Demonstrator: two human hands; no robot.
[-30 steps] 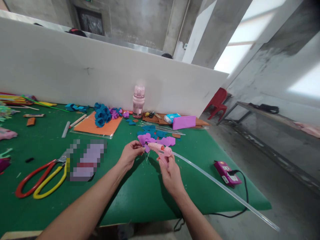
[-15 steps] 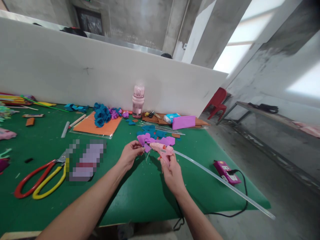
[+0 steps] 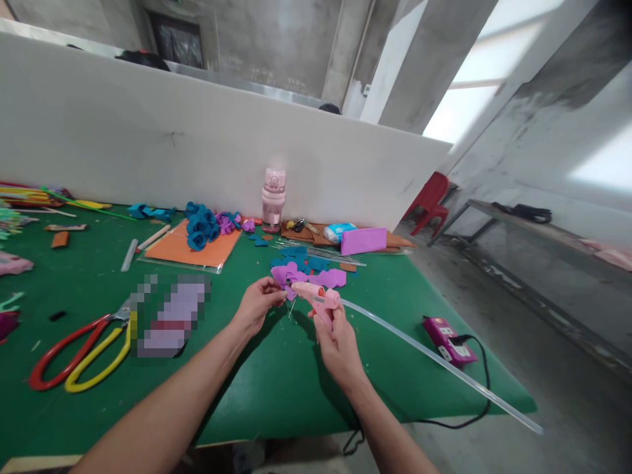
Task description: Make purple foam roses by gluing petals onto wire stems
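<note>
My right hand (image 3: 337, 345) grips a pink glue gun (image 3: 316, 297) with a long clear glue stick (image 3: 434, 361) trailing out of its back to the right. The gun's nozzle points left at a small purple petal piece (image 3: 289, 290) pinched in my left hand (image 3: 257, 303); a thin wire hangs from it. Both hands hover over the green table (image 3: 276, 382), just in front of a pile of purple and blue cut petals (image 3: 309, 271).
Red and yellow scissors (image 3: 81, 352) lie at left. Further back stand a pink bottle (image 3: 273, 199), blue paper flowers (image 3: 201, 226) on an orange sheet (image 3: 190, 250), and a purple paper roll (image 3: 363, 241). A pink power strip (image 3: 448, 341) with black cord sits near the right edge.
The glue gun has shifted slightly, and the trailing end of the glue stick has swung a little. Both hands stay close together in the same spot.
</note>
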